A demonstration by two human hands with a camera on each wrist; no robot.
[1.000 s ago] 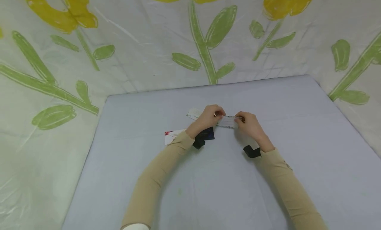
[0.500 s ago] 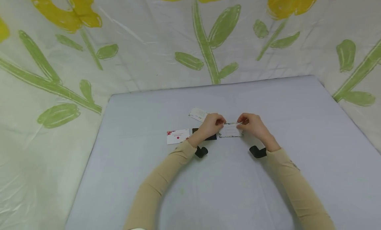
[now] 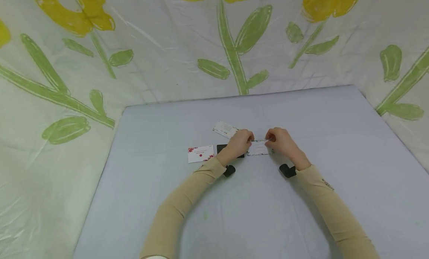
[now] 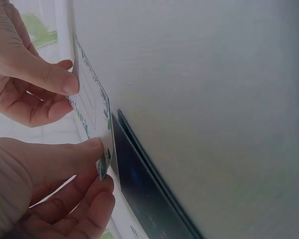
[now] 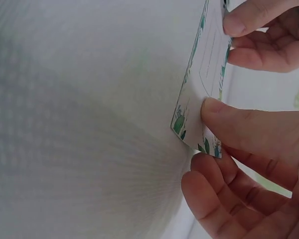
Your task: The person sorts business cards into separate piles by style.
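A white card with a green leafy border is held between my two hands, beside a dark card. My left hand pinches its far left corner between thumb and fingers; that corner bends in the left wrist view. With thumb and fingertips, my right hand pinches the far edge near the right corner, and the card's end curves slightly in the right wrist view. The left hand and wrist hide part of the dark card. Whether the leafy card's near edge touches the table I cannot tell.
A white card with red flowers lies left of the dark card. Another white card lies tilted behind, partly covered by the left hand. The pale cloth-covered table ends at a curtain painted with flowers.
The leafy card, steeply tilted a second ago, has come down and toward me and now shows more of its face. Both hands keep hold of it. The head view has shifted slightly.
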